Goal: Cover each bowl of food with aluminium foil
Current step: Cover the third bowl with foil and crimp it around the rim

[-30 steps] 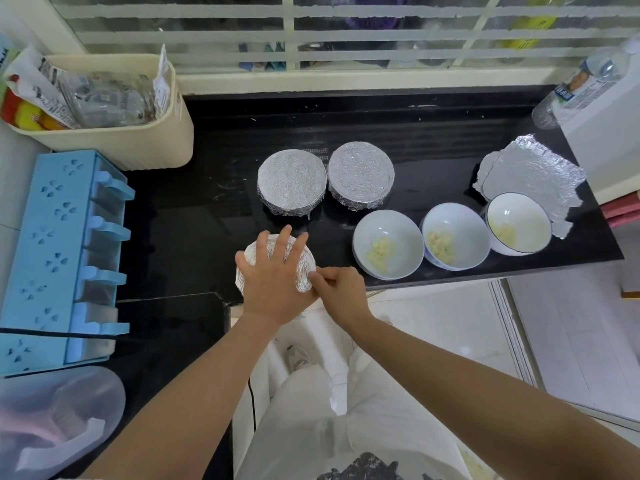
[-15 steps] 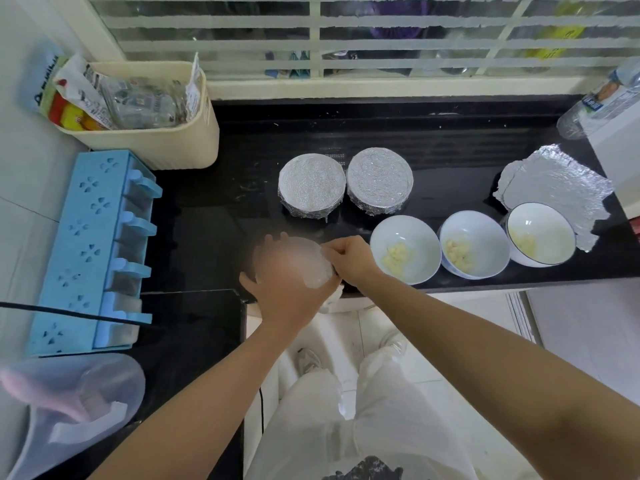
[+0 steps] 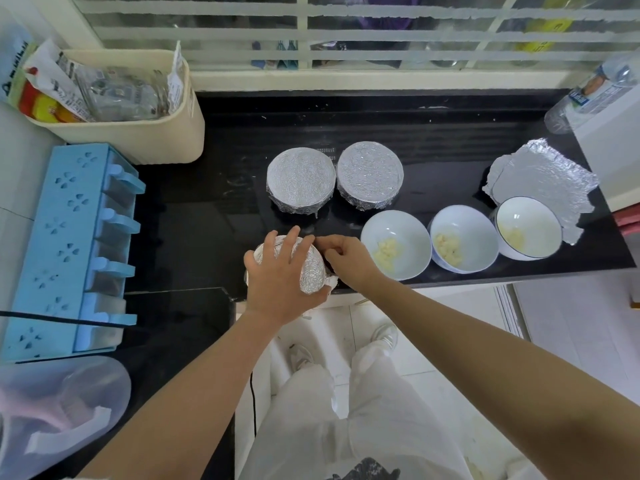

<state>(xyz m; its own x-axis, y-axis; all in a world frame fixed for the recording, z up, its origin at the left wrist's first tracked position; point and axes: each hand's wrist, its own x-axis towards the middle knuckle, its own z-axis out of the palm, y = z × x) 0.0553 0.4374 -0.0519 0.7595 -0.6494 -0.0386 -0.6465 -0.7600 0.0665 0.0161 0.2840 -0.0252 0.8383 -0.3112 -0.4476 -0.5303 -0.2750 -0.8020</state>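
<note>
At the black counter's front edge stands a bowl wrapped in foil. My left hand lies spread on top of it, thumb hooked round the near side. My right hand pinches the foil at the bowl's far right rim with curled fingers. Two foil-covered bowls sit side by side behind it. To the right stand three uncovered white bowls with pale food. A loose crumpled foil sheet lies behind the rightmost bowl.
A cream bin full of packets stands at the back left. A blue rack runs along the left, with a translucent plastic lid below it. A plastic bottle lies at the far right. The barred window is behind the counter.
My left hand stays pressed on the foil-wrapped bowl. My right hand has moved from the bowl's near right side up to its far right rim and now pinches the foil there.
</note>
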